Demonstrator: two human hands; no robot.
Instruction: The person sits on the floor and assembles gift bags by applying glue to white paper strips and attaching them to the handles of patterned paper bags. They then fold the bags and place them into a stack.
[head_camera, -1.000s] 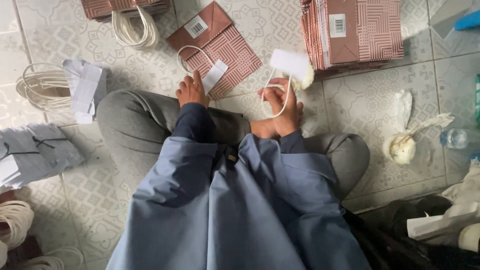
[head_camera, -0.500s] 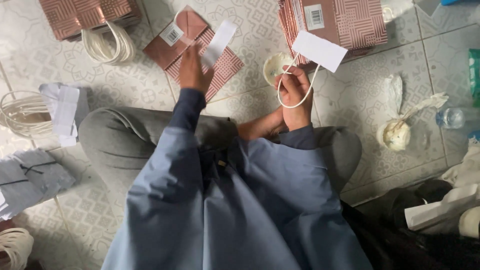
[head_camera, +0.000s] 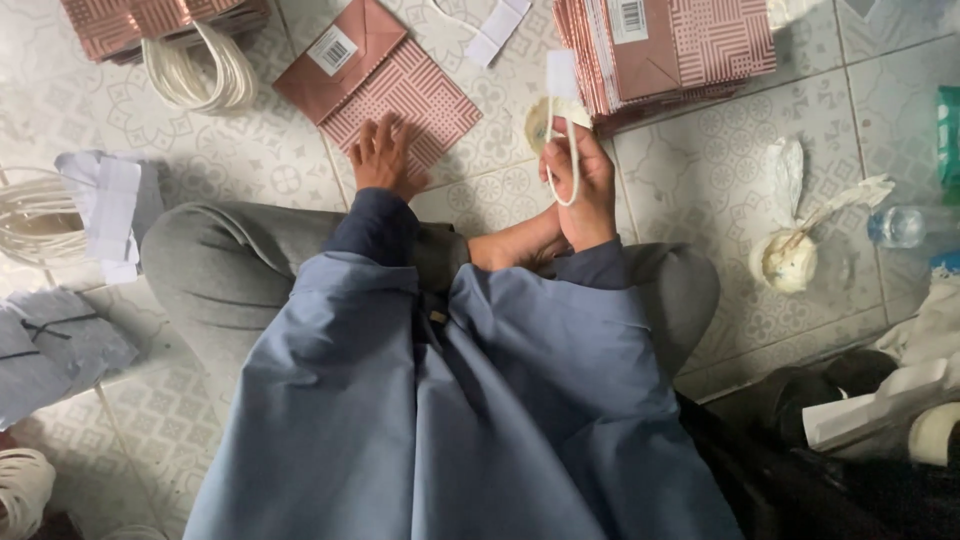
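Note:
I sit cross-legged on a tiled floor. My left hand (head_camera: 382, 157) lies flat, fingers spread, on the near edge of a folded pink patterned paper bag (head_camera: 385, 85) lying in front of me. My right hand (head_camera: 582, 175) is closed on a white cord handle loop (head_camera: 553, 160) with a small white paper strip (head_camera: 561, 75) at its top, held upright just left of a stack of flat pink bags (head_camera: 670, 50). A loose white paper strip (head_camera: 497, 28) lies on the floor beyond the single bag.
Another pile of pink bags with cord handles (head_camera: 190, 70) sits at top left. A coil of white cord (head_camera: 35, 215) and white paper strips (head_camera: 110, 205) lie at left. A crumpled white wrapper (head_camera: 790, 255) and a plastic bottle (head_camera: 905, 225) lie at right.
My left hand let go of the white strip, which now lies on the floor, and came down flat on the single bag. My right hand with the cord loop shifted slightly left.

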